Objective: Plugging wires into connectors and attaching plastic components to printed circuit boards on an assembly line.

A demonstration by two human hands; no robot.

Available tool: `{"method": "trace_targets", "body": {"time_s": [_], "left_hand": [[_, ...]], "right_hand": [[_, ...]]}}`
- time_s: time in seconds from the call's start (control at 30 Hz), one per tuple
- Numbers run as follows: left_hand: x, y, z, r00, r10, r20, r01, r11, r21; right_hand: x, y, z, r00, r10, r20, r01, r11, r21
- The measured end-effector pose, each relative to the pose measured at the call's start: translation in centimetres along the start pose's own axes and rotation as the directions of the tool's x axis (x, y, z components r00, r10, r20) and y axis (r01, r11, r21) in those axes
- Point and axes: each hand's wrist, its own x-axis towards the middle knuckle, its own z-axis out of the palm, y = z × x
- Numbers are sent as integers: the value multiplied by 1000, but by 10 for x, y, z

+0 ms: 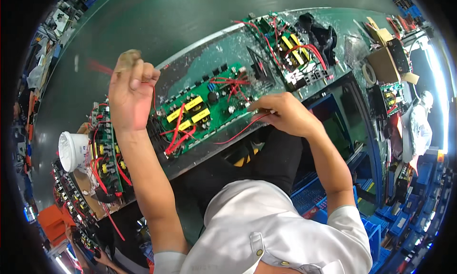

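A green circuit board (221, 109) with yellow-wrapped transformers (193, 104) and red wires lies before me at the bench's near edge. My left hand (132, 90) is raised over the board's left end, its fingers curled closed on a thin red wire (154, 99). A blurred red streak shows beyond those fingers. At the board's right near edge is my right hand (288, 114), thumb and fingers pinched together. From that pinch another red wire (243, 130) trails left along the near edge. The fingertips partly hide what they touch on the board.
Another wired board (290, 50) stands at the far right beside black plastic (323, 38). To the left are more boards (105, 155) and a white bucket (74, 151). A tape roll (369, 74) and cardboard box (383, 64) sit at right. Blue bins (404, 217) lie lower right.
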Motion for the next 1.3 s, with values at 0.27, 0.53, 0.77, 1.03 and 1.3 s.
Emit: {"method": "trace_targets", "body": {"time_s": [0.27, 0.53, 0.77, 1.03, 1.3], "left_hand": [[-60, -42, 61, 883, -392, 259, 15, 576, 817], [-164, -77, 91, 967, 241, 77, -109, 121, 987], [-160, -105, 61, 999, 52, 9, -38, 607, 794], [-141, -101, 65, 976, -45, 214, -170, 459, 872], [-144, -107, 61, 999, -6, 40, -29, 593, 805]], "right_hand": [[-32, -20, -12, 933, 222, 285, -358, 666, 654], [-35, -9, 18, 888, 451, -85, -236, 607, 759], [-34, -6, 19, 957, 282, 63, -255, 720, 645], [-45, -20, 18, 991, 113, 69, -71, 892, -447], [-26, -13, 32, 906, 398, 145, -349, 508, 787]]}}
